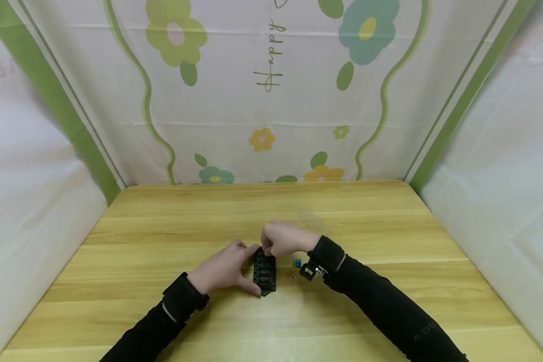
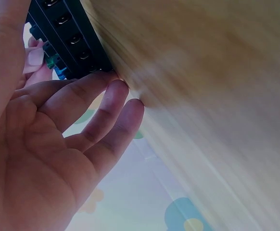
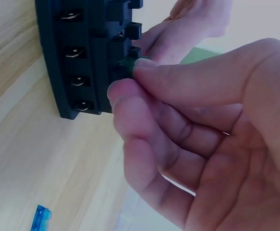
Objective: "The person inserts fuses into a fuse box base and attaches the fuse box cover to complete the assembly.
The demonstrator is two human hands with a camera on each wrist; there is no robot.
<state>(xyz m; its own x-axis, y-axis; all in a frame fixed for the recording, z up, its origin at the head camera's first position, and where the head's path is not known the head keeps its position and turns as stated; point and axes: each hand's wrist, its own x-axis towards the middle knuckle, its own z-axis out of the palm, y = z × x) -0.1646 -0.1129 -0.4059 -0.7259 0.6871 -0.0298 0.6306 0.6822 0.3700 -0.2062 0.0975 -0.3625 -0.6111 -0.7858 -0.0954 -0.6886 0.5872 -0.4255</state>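
A black fuse box (image 1: pixel 264 274) with a row of slots and metal terminals rests on the wooden table. My left hand (image 1: pixel 221 266) holds it from the left, thumb at the near end and fingers at the far end. At that far end, my right hand (image 1: pixel 285 239) pinches a small green blade fuse (image 3: pixel 127 67) between thumb and index finger, right at a slot. In the left wrist view, a blue fuse (image 2: pixel 59 72) shows beside the green one, at the box's end. The right fingers hide part of the slots.
Loose blue fuses (image 1: pixel 297 262) lie on the table just right of the box, with a small orange piece (image 1: pixel 291 276) nearer me. Beyond the right hand is a transparent cover (image 1: pixel 311 221). A white flowered cloth (image 1: pixel 262 100) hangs behind the table (image 1: pixel 163 216).
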